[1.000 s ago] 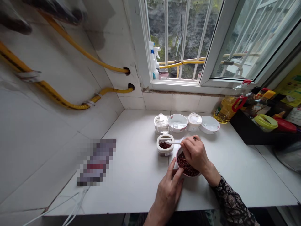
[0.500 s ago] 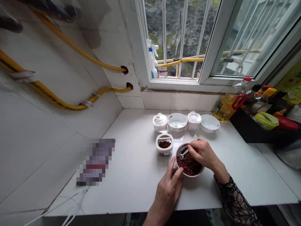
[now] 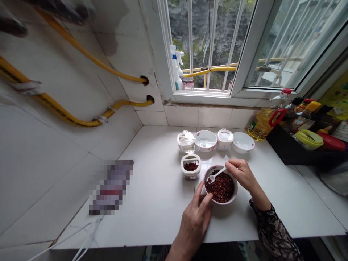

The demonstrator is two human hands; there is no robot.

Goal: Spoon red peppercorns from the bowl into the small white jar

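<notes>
white spoon [image 3: 218,173] has moved from jar [image 3: 190,175] to dark-red grains [image 3: 223,187], right hand [image 3: 241,174] pinching it, left hand [image 3: 195,217] spread.

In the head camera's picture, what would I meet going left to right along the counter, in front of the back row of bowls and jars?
Pixelated object → open jar → pink-rimmed bowl holding dark red pieces → right hand → black box.

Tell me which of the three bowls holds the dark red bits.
The front bowl, touched by the left hand: dark red bits cover much of its inside, while both back bowls show white insides.
</notes>
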